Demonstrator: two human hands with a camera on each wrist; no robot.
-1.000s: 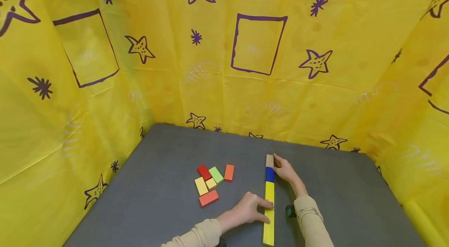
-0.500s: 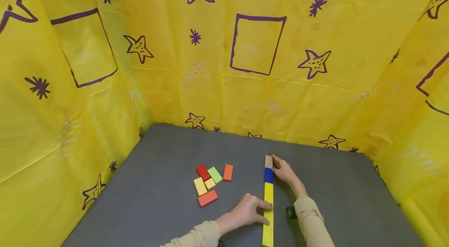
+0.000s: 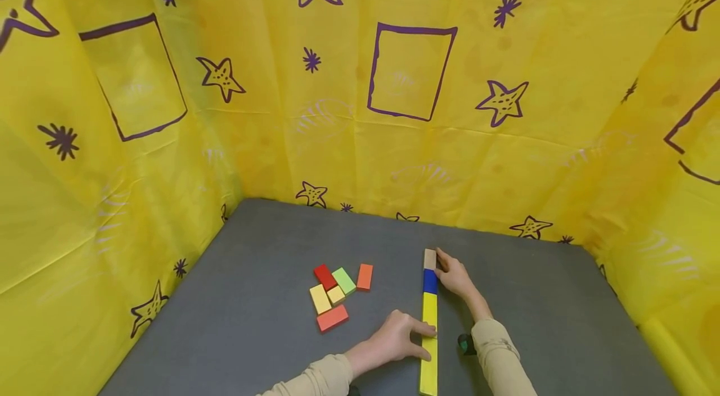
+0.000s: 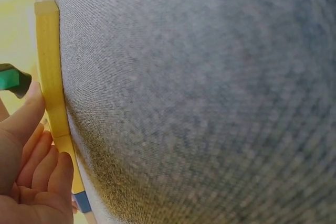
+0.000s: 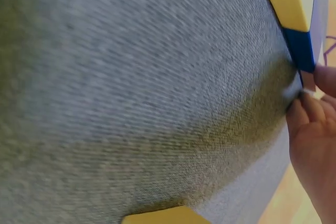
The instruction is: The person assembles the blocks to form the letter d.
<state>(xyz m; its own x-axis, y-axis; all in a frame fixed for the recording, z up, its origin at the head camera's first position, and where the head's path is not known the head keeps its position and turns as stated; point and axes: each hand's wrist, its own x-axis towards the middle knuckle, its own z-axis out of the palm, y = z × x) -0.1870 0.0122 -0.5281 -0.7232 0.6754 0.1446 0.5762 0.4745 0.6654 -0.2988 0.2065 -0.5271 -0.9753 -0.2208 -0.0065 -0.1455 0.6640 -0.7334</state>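
Observation:
A straight row of blocks lies on the dark grey mat: two long yellow blocks (image 3: 429, 377), then a blue block (image 3: 430, 282) and a plain wooden block (image 3: 430, 258) at the far end. My left hand (image 3: 394, 336) reaches from the left, thumb and fingertips touching the yellow blocks near their joint, seen also in the left wrist view where the long yellow block (image 4: 50, 51) runs upward. At the far end my right hand (image 3: 457, 277) touches the wooden block's right side, thumb near the blue block (image 5: 300, 48) in the right wrist view.
To the left lies a loose group of small blocks: dark red (image 3: 324, 276), light green (image 3: 344, 282), two pale yellow (image 3: 320, 299), coral (image 3: 332, 318) and orange (image 3: 364, 277). Behind the grey mat (image 3: 270, 233) hangs a yellow curtain (image 3: 337, 152) with purple drawings.
The head view shifts very slightly. Both hands and the row of blocks keep the same positions relative to each other.

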